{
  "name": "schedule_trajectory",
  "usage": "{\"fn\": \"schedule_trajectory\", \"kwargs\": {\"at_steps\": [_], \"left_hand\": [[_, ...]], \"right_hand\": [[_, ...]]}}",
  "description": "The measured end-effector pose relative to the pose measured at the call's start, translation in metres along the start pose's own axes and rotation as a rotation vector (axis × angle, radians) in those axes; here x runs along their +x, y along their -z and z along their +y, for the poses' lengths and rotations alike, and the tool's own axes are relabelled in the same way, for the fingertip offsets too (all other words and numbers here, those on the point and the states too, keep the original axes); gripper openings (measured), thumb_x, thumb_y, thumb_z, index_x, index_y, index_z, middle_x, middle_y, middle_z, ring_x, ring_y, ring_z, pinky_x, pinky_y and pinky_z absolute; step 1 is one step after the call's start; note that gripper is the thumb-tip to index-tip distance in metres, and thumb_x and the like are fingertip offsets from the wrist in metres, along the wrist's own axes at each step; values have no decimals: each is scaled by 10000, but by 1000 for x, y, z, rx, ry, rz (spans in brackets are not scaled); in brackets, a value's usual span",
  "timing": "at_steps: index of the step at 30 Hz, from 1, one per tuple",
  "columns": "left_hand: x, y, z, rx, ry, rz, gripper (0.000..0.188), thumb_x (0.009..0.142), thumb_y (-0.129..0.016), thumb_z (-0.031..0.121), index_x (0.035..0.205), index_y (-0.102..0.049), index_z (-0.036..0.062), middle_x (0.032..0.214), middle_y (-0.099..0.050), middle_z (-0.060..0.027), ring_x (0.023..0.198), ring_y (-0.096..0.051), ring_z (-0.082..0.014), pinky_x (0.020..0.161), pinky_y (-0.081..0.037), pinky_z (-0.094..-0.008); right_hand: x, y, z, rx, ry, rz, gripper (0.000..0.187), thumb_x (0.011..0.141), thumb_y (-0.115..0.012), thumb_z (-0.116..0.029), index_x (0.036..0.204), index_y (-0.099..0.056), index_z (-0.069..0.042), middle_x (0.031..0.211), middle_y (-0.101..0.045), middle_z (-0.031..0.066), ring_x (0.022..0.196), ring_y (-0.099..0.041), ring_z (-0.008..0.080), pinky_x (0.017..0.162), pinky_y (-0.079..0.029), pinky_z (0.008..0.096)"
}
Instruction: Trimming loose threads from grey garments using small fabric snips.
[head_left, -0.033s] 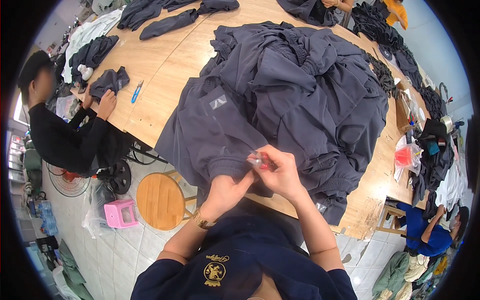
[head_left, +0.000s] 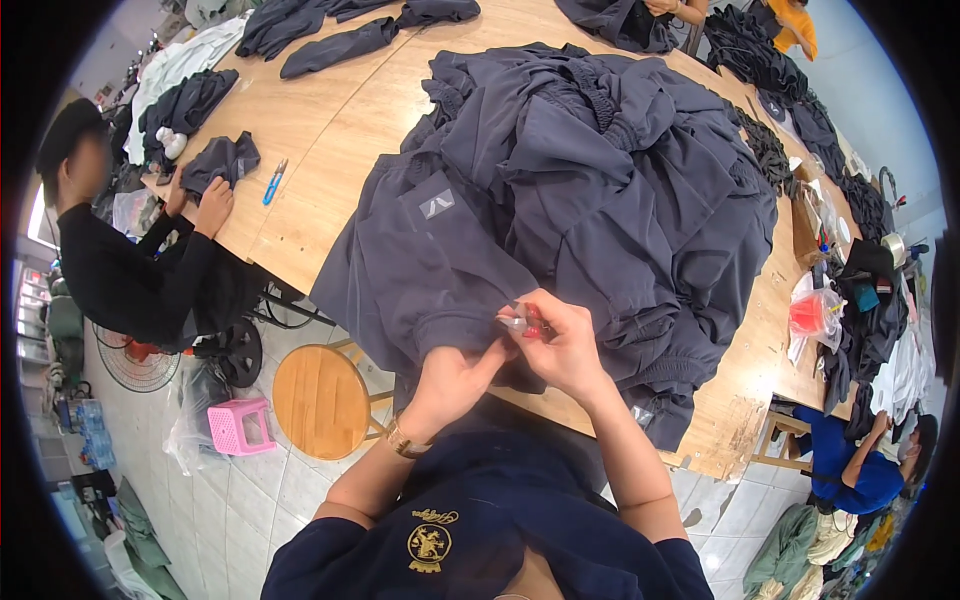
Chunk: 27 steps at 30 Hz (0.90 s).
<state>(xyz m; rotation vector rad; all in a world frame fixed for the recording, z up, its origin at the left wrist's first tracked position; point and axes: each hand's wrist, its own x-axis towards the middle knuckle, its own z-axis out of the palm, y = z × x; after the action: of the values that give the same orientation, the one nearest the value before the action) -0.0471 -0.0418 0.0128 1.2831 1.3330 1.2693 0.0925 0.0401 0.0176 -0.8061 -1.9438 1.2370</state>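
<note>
A dark grey garment [head_left: 400, 255] with a small pale patch lies at the table's near edge, its gathered elastic band turned toward me. My left hand [head_left: 455, 388] is closed on that band, the fingers partly hidden in the cloth. Close beside it, my right hand [head_left: 562, 345] grips small red-handled thread snips [head_left: 532, 322]. Their metal blades point left, at the edge of the band; whether they touch a thread is too small to tell. Behind both hands rises a big heap of similar dark grey garments [head_left: 620, 200].
Blue thread snips [head_left: 275, 182] lie on the wooden table [head_left: 310, 165] at left, near a co-worker in black [head_left: 130, 265] handling dark cloth. A round wooden stool [head_left: 320, 402] and a pink plastic stool [head_left: 242, 428] stand on the floor. Another person in blue [head_left: 860, 465] sits at right.
</note>
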Motion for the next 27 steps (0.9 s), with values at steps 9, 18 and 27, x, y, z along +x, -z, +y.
{"fn": "schedule_trajectory", "kwargs": {"at_steps": [9, 18, 27], "left_hand": [[1, 2, 1, -890, 176, 106, 397, 1005, -357, 247, 1099, -542, -91, 1153, -575, -164, 1094, -559, -239, 1013, -408, -434], [3, -10, -1, -881, 152, 298, 175, 954, -464, 82, 1068, -559, -12, 1075, -611, -103, 1026, -587, -198, 938, -472, -401], [2, -5, 0, -896, 147, 263, 162, 947, -484, 91, 1033, -591, 7, 1059, -621, -74, 996, -583, -166, 937, -461, -391]], "right_hand": [[-10, 2, -6, 123, -24, 80, 185, 797, -676, -60, 937, -580, 12, 641, -551, 35, 538, -499, 72, 520, -410, 220], [-8, 7, -4, -136, 5, 37, 257, 864, -633, -250, 869, -512, -23, 622, -534, 118, 523, -546, 286, 498, -410, 328], [-11, 20, -3, -452, 125, -28, 278, 823, -650, -297, 816, -509, -57, 643, -555, 84, 551, -568, 282, 490, -413, 350]]}}
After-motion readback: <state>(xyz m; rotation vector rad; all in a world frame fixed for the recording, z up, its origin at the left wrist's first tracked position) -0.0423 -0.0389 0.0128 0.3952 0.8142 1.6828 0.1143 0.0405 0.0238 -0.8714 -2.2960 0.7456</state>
